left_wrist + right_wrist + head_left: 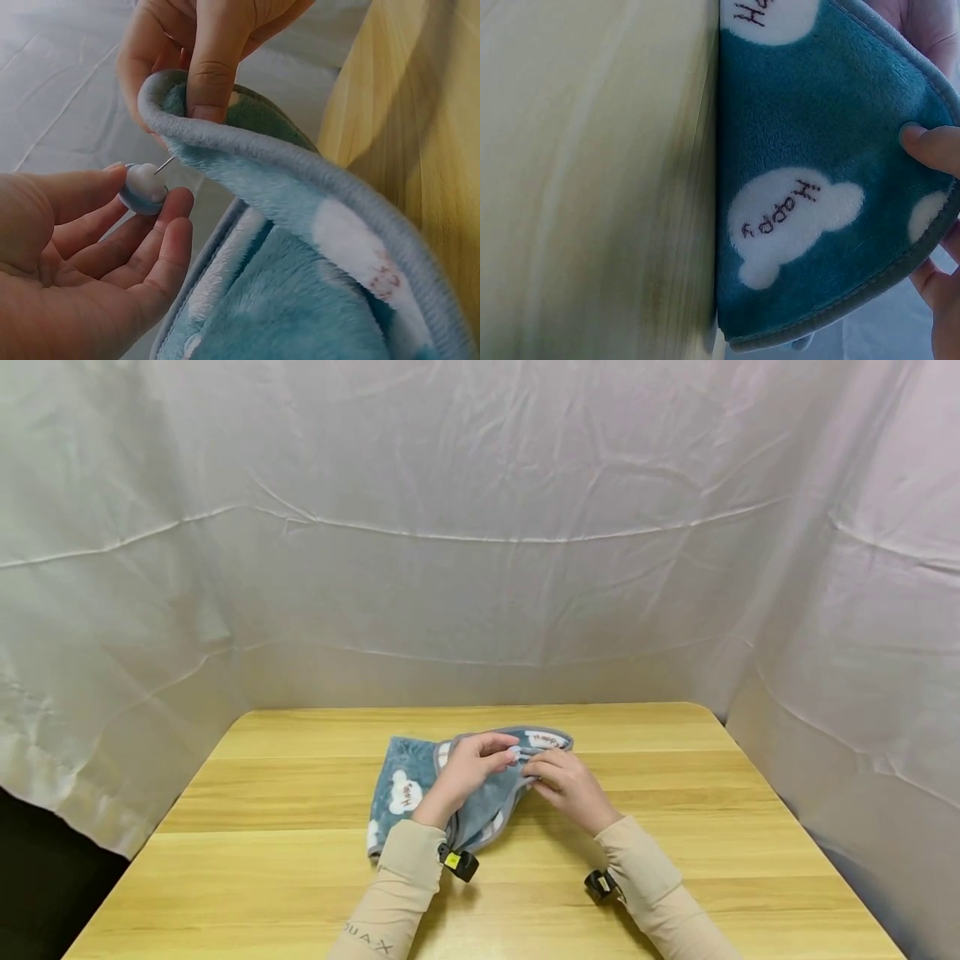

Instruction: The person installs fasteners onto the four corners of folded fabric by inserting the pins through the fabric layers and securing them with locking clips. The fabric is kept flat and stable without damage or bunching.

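Note:
A teal plush blanket (412, 758) with a grey bound edge and white "Happy" patches lies partly folded on the table, its right part lifted. My left hand (471, 770) pinches a pin (144, 187) with a round blue-and-white head between thumb and fingers. The pin's thin metal shaft points at the blanket's grey edge; its tip is hidden there. My right hand (567, 787) grips that edge, its thumb (934, 146) pressed on the plush side in the right wrist view. The two hands are close together over the blanket.
The wooden table (255, 802) carries the blanket a little right of its middle. Pale grey curtains (480, 593) hang behind it and on both sides. A small black camera is strapped to each wrist, below the beige sleeves (401, 877).

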`<state>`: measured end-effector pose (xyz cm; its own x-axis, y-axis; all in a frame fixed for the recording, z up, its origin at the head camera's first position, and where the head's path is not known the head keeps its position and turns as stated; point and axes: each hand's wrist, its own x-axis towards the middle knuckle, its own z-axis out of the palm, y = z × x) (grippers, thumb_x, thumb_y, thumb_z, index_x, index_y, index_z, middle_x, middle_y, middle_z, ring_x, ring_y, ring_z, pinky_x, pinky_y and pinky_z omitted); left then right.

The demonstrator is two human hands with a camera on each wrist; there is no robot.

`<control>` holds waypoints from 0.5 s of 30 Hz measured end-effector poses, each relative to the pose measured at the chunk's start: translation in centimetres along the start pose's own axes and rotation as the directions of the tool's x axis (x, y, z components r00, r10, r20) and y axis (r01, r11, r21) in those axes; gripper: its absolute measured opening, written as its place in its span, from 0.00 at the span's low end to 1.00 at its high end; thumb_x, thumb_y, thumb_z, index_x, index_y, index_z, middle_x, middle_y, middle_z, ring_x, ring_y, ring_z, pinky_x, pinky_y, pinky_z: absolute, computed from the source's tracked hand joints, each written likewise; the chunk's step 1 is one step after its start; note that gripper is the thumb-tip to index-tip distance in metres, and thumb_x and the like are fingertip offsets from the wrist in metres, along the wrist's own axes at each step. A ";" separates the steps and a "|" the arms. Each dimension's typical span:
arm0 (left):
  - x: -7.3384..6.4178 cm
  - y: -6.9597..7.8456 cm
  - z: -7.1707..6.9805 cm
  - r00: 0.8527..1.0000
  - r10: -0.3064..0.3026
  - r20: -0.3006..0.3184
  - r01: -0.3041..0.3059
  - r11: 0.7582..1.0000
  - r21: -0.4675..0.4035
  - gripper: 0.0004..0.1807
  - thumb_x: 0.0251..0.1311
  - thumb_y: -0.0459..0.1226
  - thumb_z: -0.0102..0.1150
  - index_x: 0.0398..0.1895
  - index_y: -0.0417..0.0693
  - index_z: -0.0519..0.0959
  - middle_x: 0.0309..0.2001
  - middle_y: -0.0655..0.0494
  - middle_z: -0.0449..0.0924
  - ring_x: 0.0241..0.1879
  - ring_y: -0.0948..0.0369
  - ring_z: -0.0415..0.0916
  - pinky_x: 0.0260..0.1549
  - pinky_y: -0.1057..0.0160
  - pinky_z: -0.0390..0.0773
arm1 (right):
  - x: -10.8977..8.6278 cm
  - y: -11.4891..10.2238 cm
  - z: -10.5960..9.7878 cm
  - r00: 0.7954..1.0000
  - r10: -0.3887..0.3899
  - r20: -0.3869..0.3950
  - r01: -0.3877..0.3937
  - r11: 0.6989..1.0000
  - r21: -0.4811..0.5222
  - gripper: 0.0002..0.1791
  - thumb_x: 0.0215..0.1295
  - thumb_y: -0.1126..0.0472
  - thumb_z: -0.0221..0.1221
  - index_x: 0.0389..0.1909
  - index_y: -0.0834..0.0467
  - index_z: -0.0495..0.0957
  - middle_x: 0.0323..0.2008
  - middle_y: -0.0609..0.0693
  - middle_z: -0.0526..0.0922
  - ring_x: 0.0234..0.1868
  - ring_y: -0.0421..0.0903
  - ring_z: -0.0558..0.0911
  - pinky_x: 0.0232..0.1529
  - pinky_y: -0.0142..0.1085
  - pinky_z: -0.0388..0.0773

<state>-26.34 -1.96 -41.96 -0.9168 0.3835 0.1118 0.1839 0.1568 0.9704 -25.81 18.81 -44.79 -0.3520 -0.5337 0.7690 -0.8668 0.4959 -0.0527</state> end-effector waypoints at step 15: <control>0.0 0.0 0.1 1.000 -0.014 0.013 0.013 0.999 0.046 0.17 0.68 0.38 0.57 0.58 0.44 0.78 0.55 0.46 0.81 0.53 0.52 0.80 0.54 0.51 0.78 | 0.0 0.0 -0.1 0.999 0.028 -0.018 -0.028 1.000 0.005 0.13 0.46 0.71 0.69 0.34 0.57 0.82 0.34 0.47 0.85 0.39 0.45 0.82 0.45 0.41 0.78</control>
<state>-26.30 -1.82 -41.94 -0.9146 0.3928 0.0957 0.1880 0.2037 0.9608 -25.83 18.86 -44.73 -0.3698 -0.5072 0.7785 -0.8585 0.5070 -0.0775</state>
